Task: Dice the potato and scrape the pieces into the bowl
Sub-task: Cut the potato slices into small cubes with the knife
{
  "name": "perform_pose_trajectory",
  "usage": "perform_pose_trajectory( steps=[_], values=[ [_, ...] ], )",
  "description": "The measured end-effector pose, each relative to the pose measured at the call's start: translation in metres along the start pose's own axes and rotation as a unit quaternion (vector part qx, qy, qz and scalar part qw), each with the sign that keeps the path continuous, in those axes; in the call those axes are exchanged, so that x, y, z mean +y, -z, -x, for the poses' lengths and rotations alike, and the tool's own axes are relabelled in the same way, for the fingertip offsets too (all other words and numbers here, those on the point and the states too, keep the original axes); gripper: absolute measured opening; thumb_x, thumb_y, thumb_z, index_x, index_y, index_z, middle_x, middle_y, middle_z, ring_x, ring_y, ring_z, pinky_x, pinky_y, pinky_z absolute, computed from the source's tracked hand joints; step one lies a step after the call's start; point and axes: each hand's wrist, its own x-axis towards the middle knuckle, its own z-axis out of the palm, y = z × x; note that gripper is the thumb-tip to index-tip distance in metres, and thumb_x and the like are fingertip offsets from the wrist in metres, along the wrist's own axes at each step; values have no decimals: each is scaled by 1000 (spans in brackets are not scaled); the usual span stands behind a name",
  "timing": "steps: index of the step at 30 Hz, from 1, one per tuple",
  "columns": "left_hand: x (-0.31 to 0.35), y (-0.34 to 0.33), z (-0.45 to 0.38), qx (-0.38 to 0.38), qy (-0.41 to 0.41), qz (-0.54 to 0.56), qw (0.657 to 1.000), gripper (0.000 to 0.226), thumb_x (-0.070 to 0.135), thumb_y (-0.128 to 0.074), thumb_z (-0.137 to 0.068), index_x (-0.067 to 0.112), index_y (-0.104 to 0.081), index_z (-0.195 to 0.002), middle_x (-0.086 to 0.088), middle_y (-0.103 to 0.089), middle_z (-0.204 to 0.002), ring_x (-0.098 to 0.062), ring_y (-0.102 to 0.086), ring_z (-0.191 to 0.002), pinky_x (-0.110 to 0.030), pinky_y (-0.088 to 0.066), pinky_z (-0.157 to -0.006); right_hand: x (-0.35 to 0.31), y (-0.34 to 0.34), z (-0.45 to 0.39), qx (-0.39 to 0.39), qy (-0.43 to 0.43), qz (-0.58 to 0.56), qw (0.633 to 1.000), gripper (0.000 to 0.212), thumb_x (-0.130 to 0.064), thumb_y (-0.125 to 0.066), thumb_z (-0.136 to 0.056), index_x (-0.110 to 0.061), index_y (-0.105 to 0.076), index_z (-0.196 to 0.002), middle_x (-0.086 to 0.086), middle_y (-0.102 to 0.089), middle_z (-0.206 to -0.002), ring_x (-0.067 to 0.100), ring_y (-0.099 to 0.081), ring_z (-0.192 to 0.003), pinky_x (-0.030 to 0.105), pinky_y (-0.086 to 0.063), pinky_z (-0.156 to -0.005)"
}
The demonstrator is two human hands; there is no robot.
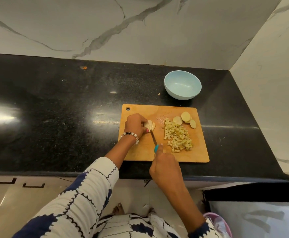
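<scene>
Half the potato slice [150, 125] hidden by left hand [134, 124]

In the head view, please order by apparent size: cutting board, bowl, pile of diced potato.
1. cutting board, clearly largest.
2. bowl and pile of diced potato: similar, unsure; the pile is nearer the camera.

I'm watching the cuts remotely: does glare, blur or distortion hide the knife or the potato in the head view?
Head view: glare streaks sit on the black counter left of the cutting board, not on it; the knife, potato slice and diced pieces are evenly lit and sharp; wide-angle bending shows at the counter's edges.
</scene>
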Motion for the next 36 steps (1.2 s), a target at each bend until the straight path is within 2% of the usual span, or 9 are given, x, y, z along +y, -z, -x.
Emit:
perform_pose_trajectory(
  steps=[3,6,16,21,25,31,36],
  values=[
    [2,0,-2,4,16,-5,1000,51,27,-82,-67,12,-68,-113,-5,-63,-114,-24,-59,-100,-33,-51,-87,-1,1,-21,57,7,-14,998,60,-16,-33,-95,-4,-12,-149,16,-58,-109,27,-58,-91,30,-38,-66],
    [2,-2,-1,7,36,13,999,52,27,-83,-65,12,-67,-113,-5,-64,-114,-22,-61,-96,-33,-51,-88,-4,-3,-39,54,19,-14,998,59,-15,-33,-95,-5,-13,-149,15,-59,-101,25,-56,-84,29,-35,-62],
    [2,-1,-2,8,49,28,998,54,27,-83,-64,15,-67,-114,-3,-65,-113,-21,-60,-99,-30,-49,-90,-8,-18,-43,41,19,-7,999,58,-17,-31,-98,-5,-9,-150,13,-55,-104,17,-37,-77,27,-30,-65],
    [2,1,-1,11,49,29,998,52,24,-84,-65,15,-67,-113,-2,-64,-114,-20,-59,-102,-27,-47,-89,-10,-20,-42,26,7,20,999,64,-13,-33,-95,-6,-2,-150,16,-52,-110,21,-41,-77,29,-32,-65],
    [2,1,0,18,54,30,998,49,24,-83,-66,14,-69,-111,-1,-65,-113,-19,-61,-100,-26,-47,-88,-7,-18,-29,4,7,34,999,66,-13,-35,-95,-5,1,-150,18,-50,-117,29,-54,-91,30,-35,-68],
    [3,1,0,25,55,35,998,48,22,-83,-65,13,-69,-111,-2,-65,-112,-20,-60,-100,-27,-47,-88,1,-9,4,-36,8,23,999,67,-17,-35,-96,-6,3,-150,18,-49,-120,30,-55,-99,30,-34,-68],
    [1,0,2,25,52,42,997,46,20,-81,-68,13,-68,-112,-3,-65,-114,-21,-60,-100,-27,-46,-89,3,0,-10,38,13,-3,999,58,-20,-32,-97,-8,-11,-150,14,-56,-111,25,-56,-93,30,-39,-69]
  ],
)
